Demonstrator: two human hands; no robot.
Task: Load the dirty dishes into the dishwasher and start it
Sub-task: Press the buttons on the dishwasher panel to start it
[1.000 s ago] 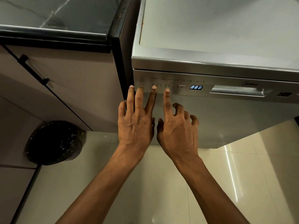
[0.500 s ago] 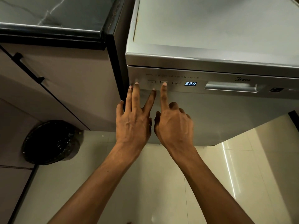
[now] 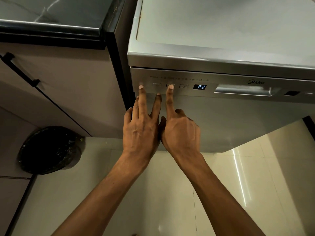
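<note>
A black-lined bin (image 3: 49,150) is sitting on the floor at far left, below the dark counter (image 3: 51,14). The dishwasher (image 3: 221,125) is standing just beside the counter's right end with its door shut, and no dishes are showing. The left hand (image 3: 141,130) is lying wide, fingers straight and spread, with fingertips (image 3: 141,87) resting on the left end of the control panel (image 3: 238,77) and holding nothing. Touching it, the right hand (image 3: 180,133) is pointing. Its index finger (image 3: 169,96) is stretching onto the middle button (image 3: 170,85) of three, the other fingers curling in on nothing. Further right the display (image 3: 199,87) is reading P2, beside the door handle (image 3: 243,90). The person is probably choosing a programme. It is going best with one short, square press at a time, watching the display after each. The left fingertips are lying near the power button (image 3: 157,85), so keeping them clear is avoiding an accidental switch-off.
</note>
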